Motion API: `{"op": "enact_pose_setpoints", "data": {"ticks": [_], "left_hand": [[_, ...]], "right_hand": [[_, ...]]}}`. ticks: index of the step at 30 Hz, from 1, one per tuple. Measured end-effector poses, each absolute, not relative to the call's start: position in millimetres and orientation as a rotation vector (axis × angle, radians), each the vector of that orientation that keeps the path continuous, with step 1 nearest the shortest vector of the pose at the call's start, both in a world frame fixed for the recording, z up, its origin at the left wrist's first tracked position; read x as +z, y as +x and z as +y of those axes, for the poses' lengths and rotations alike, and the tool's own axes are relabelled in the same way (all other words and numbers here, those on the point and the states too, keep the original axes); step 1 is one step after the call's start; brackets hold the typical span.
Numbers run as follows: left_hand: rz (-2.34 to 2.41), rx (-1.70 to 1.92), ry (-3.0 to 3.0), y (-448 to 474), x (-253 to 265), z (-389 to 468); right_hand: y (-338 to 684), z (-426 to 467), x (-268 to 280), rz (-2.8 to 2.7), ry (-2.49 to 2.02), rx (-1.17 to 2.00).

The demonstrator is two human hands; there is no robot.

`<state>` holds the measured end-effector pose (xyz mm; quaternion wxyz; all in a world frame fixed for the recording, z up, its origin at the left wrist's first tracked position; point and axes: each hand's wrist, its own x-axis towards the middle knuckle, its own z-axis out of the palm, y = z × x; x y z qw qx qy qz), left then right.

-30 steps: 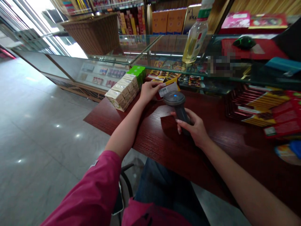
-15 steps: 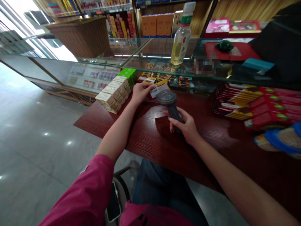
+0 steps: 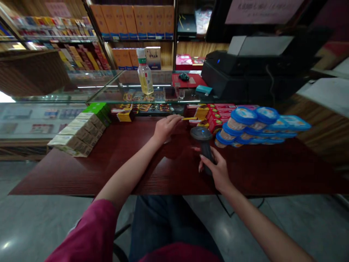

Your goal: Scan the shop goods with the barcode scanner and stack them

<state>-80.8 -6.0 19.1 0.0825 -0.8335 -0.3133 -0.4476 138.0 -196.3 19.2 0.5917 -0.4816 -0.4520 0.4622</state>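
My right hand (image 3: 216,168) is wrapped round the handle of a dark grey barcode scanner (image 3: 202,135), held upright over the brown wooden counter (image 3: 131,160). To its left and a little farther off, my left hand (image 3: 167,128) pinches a thin yellow-edged snack pack (image 3: 190,118), seen nearly edge-on. That pack is held in front of a stack of similar yellow and dark red packs (image 3: 201,110). A smaller pile of such packs (image 3: 124,113) lies at the back left of the counter.
Green and cream cartons (image 3: 81,131) stand in a row at the left. Red boxes (image 3: 218,118) and blue-lidded tubs (image 3: 242,125) are stacked at the right. Behind the counter, a glass case (image 3: 109,87) carries a bottle (image 3: 145,74) and a black machine (image 3: 237,76).
The view has swung to the right. My left hand has carried the snack pack from the left pile side towards the right stack, and the pack has turned edge-on. The scanner stays in my right hand.
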Motion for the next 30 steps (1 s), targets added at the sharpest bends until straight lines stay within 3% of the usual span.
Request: {"op": "enact_pose_setpoints", "data": {"ticks": [6,12,16,20,25,30], "left_hand": [[-0.834,-1.159,-2.590,-8.6,3.6,10.2],[-0.840,-0.988,-2.722,-1.0,-6.2,16.1],[-0.827,-1.057,-2.754,-14.5,-2.1,16.1],[-1.094,-1.232,-2.501,-82.6,4.5,17.8],[-1.564,-1.229,-2.067,-228.9,6.2,17.2],[-1.726,-1.210,-2.007,-323.1,-0.8,22.3]], "right_hand": [[150.8,-218.7,13.2,-1.019,-1.125,1.107],[146.6,-210.7,7.3,-0.956,-1.075,1.157],[135.9,-196.5,16.6,-0.969,-1.044,1.200],[116.3,-171.0,21.1,-1.009,-0.979,1.308],[78.8,-124.0,12.7,-1.107,-0.918,1.396],[27.9,-75.5,8.7,-1.212,-0.832,1.419]]}}
